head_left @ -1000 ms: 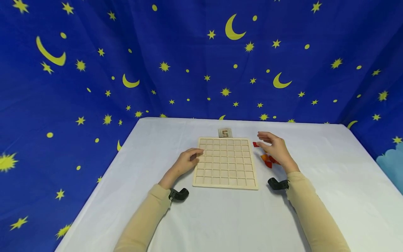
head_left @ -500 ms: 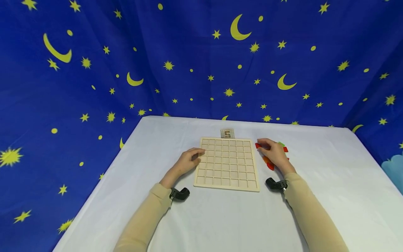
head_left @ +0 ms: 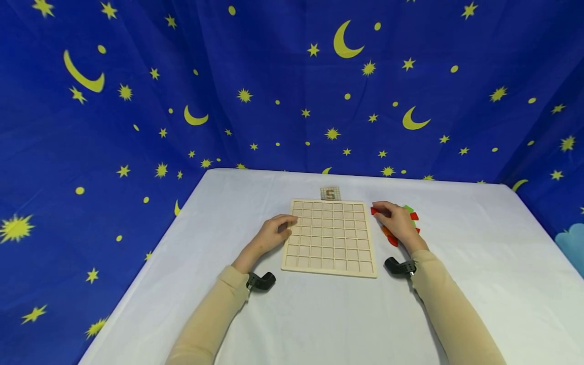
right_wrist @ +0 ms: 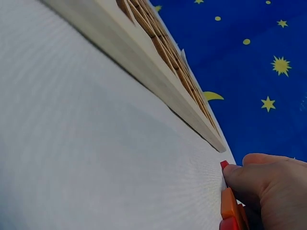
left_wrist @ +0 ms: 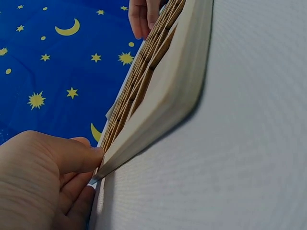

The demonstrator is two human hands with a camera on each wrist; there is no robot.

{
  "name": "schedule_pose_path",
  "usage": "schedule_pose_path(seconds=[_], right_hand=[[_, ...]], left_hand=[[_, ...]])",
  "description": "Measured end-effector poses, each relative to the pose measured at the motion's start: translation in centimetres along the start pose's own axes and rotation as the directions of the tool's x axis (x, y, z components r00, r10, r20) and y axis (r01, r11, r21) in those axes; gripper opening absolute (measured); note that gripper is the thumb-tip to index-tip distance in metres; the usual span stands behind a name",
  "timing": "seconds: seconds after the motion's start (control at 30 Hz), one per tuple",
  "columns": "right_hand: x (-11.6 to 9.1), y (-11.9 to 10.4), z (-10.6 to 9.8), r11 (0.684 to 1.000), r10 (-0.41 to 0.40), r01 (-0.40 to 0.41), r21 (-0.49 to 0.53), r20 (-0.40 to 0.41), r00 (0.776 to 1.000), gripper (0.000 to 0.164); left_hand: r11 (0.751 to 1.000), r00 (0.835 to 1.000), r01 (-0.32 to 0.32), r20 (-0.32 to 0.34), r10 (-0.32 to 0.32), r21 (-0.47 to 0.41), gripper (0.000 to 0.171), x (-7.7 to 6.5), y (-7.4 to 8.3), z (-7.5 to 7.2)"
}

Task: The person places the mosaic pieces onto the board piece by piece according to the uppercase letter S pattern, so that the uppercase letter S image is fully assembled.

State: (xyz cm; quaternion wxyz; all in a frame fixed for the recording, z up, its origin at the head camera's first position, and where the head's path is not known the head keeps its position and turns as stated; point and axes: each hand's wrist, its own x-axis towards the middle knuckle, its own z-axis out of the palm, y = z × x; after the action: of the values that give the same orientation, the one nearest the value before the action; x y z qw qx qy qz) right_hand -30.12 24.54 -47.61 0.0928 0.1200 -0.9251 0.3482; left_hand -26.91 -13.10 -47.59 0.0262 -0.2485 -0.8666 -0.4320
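Note:
At the left edge of a pale wooden grid board [head_left: 330, 238], my left hand [head_left: 272, 234] grips the rim, thumb against it and fingertips over it. The left wrist view shows the thumb [left_wrist: 81, 155] touching the board's edge. To the right of the board, my right hand [head_left: 398, 223] pinches a small red piece [head_left: 374, 211] between thumb and fingertips, low at the table. Partly hidden under and around this hand lie several small red, orange and green pieces; an orange piece [right_wrist: 229, 203] shows below the thumb in the right wrist view.
A small card with a grid and a brown S-like figure [head_left: 330, 193] lies behind the board. White cloth covers the table [head_left: 319, 319]. A blue curtain [head_left: 274, 61] with yellow moons and stars hangs behind. Black camera mounts [head_left: 261, 281] stick out at both wrists.
My right hand has come down onto the pieces, and its fingers have closed in on the red one. My left hand stays at the board's edge. The head view has shifted slightly.

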Motion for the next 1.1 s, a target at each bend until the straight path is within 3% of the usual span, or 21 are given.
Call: schedule_pose_path(seconds=[0.37,0.83,1.1], right_hand=[[-0.1,-0.5,-0.1,0.997,0.018,-0.015,0.070,-0.047,0.999,0.034],[0.9,-4.9,0.1,0.984,-0.079,0.094,0.153,-0.101,0.992,0.035],[1.5,-6.6,1.7,0.973,-0.101,0.108,0.203,-0.043,0.994,0.035]], left_hand=[[1.000,1.000,-0.005,0.002,0.005,-0.005,0.036,-0.1,0.2,0.0],[1.000,1.000,-0.010,-0.003,0.010,0.016,0.036,0.0,0.2,0.0],[1.000,1.000,-0.005,0.003,0.005,0.013,0.036,0.0,0.2,-0.1]])
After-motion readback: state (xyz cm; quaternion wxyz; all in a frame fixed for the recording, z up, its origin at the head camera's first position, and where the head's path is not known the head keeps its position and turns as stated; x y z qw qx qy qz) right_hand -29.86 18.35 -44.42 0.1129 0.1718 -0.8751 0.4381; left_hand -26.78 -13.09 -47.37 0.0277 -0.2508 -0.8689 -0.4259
